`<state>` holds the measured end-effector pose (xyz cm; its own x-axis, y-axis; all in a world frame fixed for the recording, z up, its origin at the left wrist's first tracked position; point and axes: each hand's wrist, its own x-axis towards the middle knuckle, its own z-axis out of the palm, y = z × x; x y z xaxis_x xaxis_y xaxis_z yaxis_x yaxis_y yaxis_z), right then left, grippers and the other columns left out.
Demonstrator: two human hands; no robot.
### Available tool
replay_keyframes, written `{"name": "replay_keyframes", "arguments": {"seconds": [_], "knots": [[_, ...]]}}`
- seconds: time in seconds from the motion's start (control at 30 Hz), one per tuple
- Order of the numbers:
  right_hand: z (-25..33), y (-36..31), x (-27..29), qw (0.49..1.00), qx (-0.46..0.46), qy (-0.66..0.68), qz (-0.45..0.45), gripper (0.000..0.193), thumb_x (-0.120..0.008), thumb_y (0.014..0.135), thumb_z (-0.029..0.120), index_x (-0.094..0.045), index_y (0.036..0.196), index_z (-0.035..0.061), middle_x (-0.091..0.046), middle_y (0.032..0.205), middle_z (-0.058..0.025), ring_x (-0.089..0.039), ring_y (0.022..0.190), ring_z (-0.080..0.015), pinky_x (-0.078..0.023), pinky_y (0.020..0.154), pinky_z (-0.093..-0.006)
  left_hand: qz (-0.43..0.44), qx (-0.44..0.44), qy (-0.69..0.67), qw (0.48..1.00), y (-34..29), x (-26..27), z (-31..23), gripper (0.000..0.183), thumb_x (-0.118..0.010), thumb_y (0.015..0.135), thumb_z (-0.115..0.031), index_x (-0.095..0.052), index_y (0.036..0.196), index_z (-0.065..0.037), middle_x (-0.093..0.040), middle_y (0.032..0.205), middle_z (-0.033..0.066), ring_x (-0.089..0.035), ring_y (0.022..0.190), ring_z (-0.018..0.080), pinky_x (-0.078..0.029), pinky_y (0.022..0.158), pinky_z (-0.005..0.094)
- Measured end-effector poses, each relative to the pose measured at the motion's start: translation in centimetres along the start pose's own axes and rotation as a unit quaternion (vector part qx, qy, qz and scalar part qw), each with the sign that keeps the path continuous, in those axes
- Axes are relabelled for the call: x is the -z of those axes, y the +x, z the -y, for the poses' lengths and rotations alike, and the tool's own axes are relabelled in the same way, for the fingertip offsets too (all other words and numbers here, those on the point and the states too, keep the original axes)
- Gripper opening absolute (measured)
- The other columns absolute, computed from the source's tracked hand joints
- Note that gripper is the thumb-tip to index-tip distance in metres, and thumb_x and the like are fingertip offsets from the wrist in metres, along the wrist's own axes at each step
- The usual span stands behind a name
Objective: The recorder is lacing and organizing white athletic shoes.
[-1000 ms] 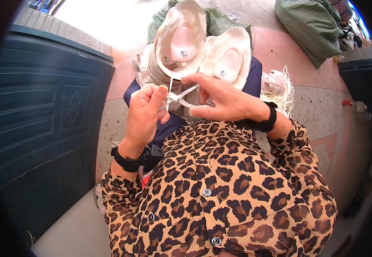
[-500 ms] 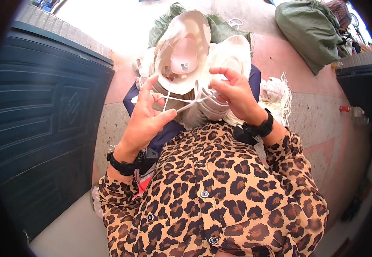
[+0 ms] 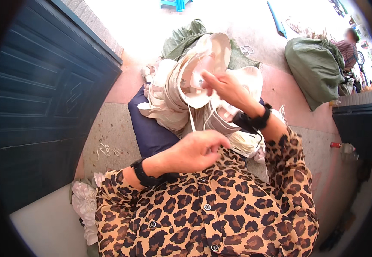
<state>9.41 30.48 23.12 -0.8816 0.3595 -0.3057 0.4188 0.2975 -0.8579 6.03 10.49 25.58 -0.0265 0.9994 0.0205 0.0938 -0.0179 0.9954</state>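
In front of my lap lie two stacks of off-white sneaker uppers, a left stack [image 3: 178,88] and a right stack [image 3: 252,81]. A white shoelace [image 3: 191,116] hangs from the left stack toward me, and another lace strand curves down beside it. My left hand [image 3: 196,150], low before my shirt, has its fingers curled where the lace runs behind it; the grip itself is hidden. Above the uppers is my right hand [image 3: 231,88], slightly blurred, with fingers bent and somewhat apart. Nothing shows between them.
A dark blue panelled door [image 3: 44,107] stands on the left. Green sacks lie beyond the uppers, one large sack [image 3: 312,70] at far right near a seated person. Loose laces [image 3: 108,150] lie on the floor; a blue stool [image 3: 176,4] is far ahead.
My hands, which held a lace stretched between them, have separated. The left has come down toward my shirt and right; the right has turned over the uppers. The view has shifted.
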Motion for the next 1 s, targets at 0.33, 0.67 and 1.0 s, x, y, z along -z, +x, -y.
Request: {"name": "replay_keyframes", "arguments": {"seconds": [0.33, 0.67, 1.0], "knots": [[-3.2, 4.6, -3.5, 0.997, 0.058, 0.029, -0.043, 0.040, -0.047, 0.088, 0.025, -0.057, 0.066, -0.0067, -0.057, 0.057, -0.0090, -0.053, 0.053, -0.0111, -0.042, 0.051, -0.0265, 0.023, 0.038, -0.104, 0.994, -1.2, 1.6, 0.1, 0.027, -0.064, 0.078, -0.003, -0.059, 0.105, -0.002, -0.055, 0.081, -0.0011, -0.050, 0.072, 0.0069, -0.041, 0.066, 0.0215], [-1.2, -16.4, 2.8, 0.821, 0.235, 0.489, -0.179, 0.052, -0.041, 0.085, 0.019, -0.039, 0.126, -0.0118, -0.048, 0.126, -0.0214, -0.047, 0.119, -0.0292, -0.037, 0.101, -0.0411, -0.264, 0.011, 0.044, 0.963, 3.0, 6.5, 6.6, 0.035, -0.051, 0.084, -0.004, -0.050, 0.119, -0.001, -0.055, 0.115, 0.0133, -0.049, 0.112, 0.0196, -0.036, 0.096, 0.0305], [-4.1, -17.6, 7.4, 0.769, 0.217, 0.497, -0.339, 0.054, -0.036, 0.089, 0.031, -0.045, 0.122, -0.0098, -0.054, 0.119, -0.0220, -0.054, 0.108, -0.0326, -0.041, 0.097, -0.0430, -0.091, 0.009, 0.469, 0.878, 9.0, 9.6, 13.0, 0.027, -0.059, 0.082, -0.026, -0.058, 0.103, -0.010, -0.062, 0.086, 0.0094, -0.057, 0.091, 0.0265, -0.042, 0.081, 0.0403]]}}
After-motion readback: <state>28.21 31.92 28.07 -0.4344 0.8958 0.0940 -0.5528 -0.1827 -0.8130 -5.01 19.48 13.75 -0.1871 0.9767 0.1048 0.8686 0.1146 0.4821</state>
